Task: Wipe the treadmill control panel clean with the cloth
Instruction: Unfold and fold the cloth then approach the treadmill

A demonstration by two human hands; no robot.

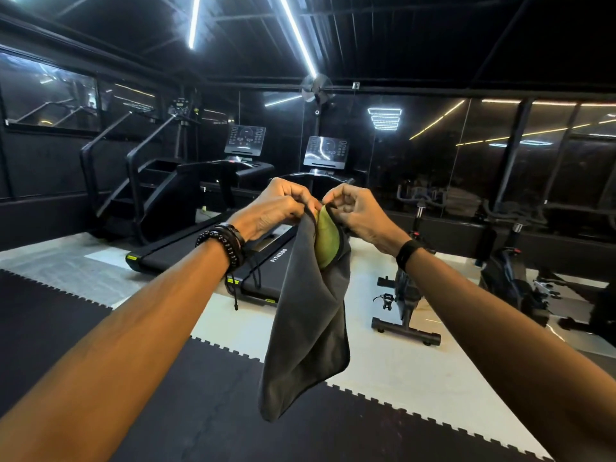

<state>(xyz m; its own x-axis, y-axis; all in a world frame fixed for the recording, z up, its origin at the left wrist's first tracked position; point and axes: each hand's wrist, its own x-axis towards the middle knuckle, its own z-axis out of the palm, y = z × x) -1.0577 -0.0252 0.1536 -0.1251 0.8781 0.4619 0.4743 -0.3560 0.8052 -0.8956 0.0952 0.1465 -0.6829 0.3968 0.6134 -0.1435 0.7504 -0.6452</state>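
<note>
Left hand (271,208) and right hand (358,211): both raised at chest height, pinching the top edge of the cloth (308,315) close together. Cloth: dark grey, hanging down in loose folds, a yellow-green inner face showing near the top. Treadmill (206,251): lying beyond the hands on the pale floor, its control panel (325,152) standing well apart from the cloth. Second console (245,140): sitting left of the first. Exercise bike (405,301): standing at right. Stair climber (140,181): standing at left.
</note>
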